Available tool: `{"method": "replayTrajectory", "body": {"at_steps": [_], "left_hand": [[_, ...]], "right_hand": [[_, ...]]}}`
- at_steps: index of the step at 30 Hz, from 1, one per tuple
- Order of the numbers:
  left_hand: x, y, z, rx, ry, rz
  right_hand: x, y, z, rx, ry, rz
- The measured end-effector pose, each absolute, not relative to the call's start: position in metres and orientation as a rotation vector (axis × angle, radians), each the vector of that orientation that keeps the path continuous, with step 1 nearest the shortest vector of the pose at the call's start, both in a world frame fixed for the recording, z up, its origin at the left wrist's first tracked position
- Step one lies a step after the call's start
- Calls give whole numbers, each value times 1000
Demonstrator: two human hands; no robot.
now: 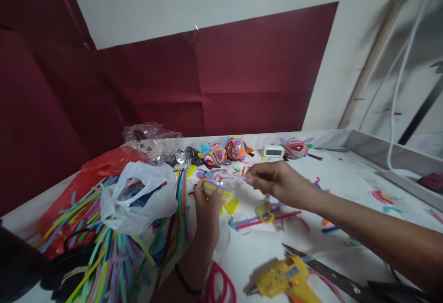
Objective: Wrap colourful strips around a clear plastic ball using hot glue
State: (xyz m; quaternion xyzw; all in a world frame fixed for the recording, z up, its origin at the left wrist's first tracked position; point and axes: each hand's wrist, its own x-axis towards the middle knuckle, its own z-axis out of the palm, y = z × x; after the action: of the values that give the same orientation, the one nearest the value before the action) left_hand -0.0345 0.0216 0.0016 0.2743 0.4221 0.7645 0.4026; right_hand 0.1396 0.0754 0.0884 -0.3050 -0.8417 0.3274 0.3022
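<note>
The left hand (207, 210) has its thumb and fingers parted around a yellow-striped piece (218, 191), gripping it above the middle of the table (342, 183). The right hand (277, 181) pinches its thumb and fingertips together on a thin purple strip (239, 177) near the piece; contact cannot be told. Towards the table's front edge lie a glue gun (284, 277) and scissors (334, 271); along its back edge, a clock (273, 151).
</note>
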Motion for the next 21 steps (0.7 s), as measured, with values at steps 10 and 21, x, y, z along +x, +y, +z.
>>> {"method": "replayTrajectory", "body": {"at_steps": [10, 21], "left_hand": [[-33, 21, -1, 914, 1135, 2015], [-31, 19, -2, 1012, 1160, 1984]], "right_hand": [[116, 68, 83, -841, -2356, 756], [111, 63, 85, -885, -2397, 716]]}}
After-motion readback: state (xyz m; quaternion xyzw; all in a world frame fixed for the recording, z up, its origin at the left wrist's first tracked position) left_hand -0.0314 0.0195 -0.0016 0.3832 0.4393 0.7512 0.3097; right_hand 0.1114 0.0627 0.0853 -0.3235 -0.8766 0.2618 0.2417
